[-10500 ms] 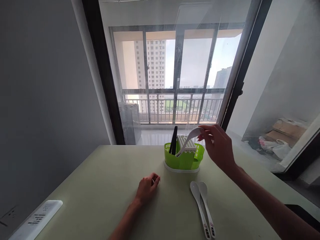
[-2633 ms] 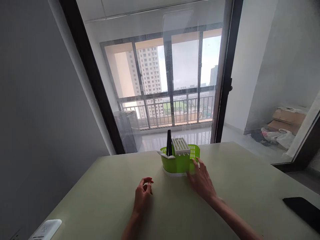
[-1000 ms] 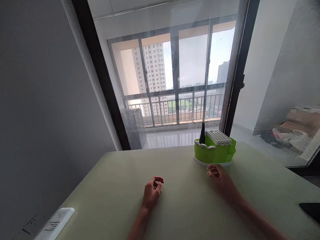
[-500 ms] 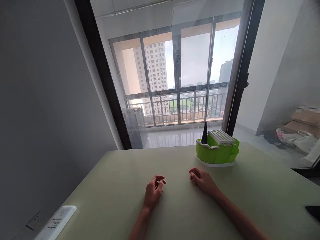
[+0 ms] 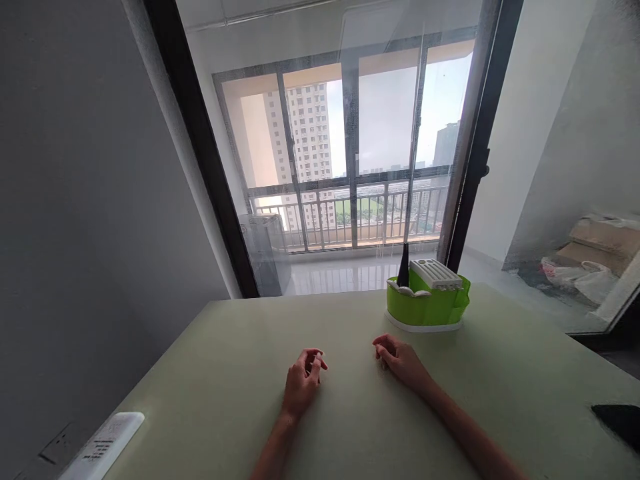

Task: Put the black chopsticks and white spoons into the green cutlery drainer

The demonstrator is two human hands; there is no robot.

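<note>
My left hand [image 5: 303,382] rests on the pale green table [image 5: 240,347] near its middle. Its fingers are loosely curled with gaps between them, and nothing shows in them. To the right lies my right hand [image 5: 400,360], also relaxed, thumb and fingers bent toward the left hand and holding nothing that I can see. A space of bare tabletop separates the two hands. Just beyond my right hand stands a bright green desk organizer [image 5: 425,308] with a white base and a white slotted top; neither hand touches it. A black pointed object [image 5: 403,268] stands upright in its left part.
A white power strip [image 5: 107,443] lies at the table's left edge by the grey wall. At the right edge sits a dark object [image 5: 617,421], partly cut off. Behind the table is a glass door with a dark frame [image 5: 200,140]; cardboard boxes [image 5: 600,243] and bags lie at right.
The view has turned slightly right, so everything sits a little further left and more of the dark object shows. Both hands keep nearly the same pose on the table.
</note>
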